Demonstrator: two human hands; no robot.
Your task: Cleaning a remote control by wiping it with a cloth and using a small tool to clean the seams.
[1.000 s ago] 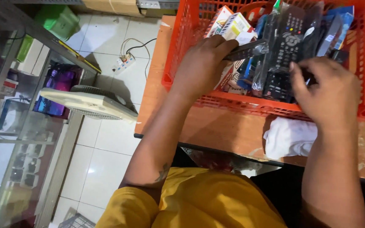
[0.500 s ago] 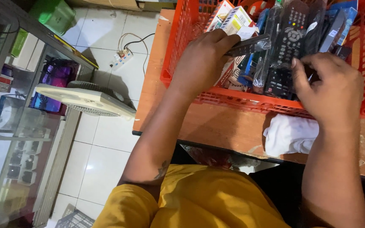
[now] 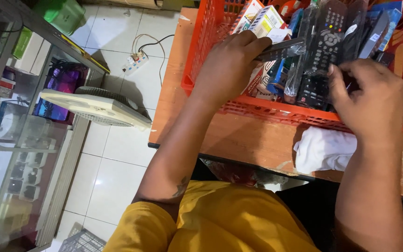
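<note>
The left hand (image 3: pixel 229 70) reaches into the orange basket (image 3: pixel 201 56) on the wooden surface (image 3: pixel 248 140) and is closed around a slim dark remote (image 3: pixel 283 48), thumb on top and fingers under it, so that the remote sticks out level to the right. The right hand (image 3: pixel 374 100) is curled at the basket's near wall, its fingertips among the black remotes (image 3: pixel 325 51) standing there in clear wrap; whether it grips one I cannot tell. Small boxes (image 3: pixel 262 21) stand behind the left hand. A white cloth (image 3: pixel 325 149) lies on the surface just in front of the basket. The held remote looks light and stiff, a hard plastic bar; where it is wrapped it may be slippery, so a pinch across the narrow sides near the middle seems safest, clear of the buttons
</note>
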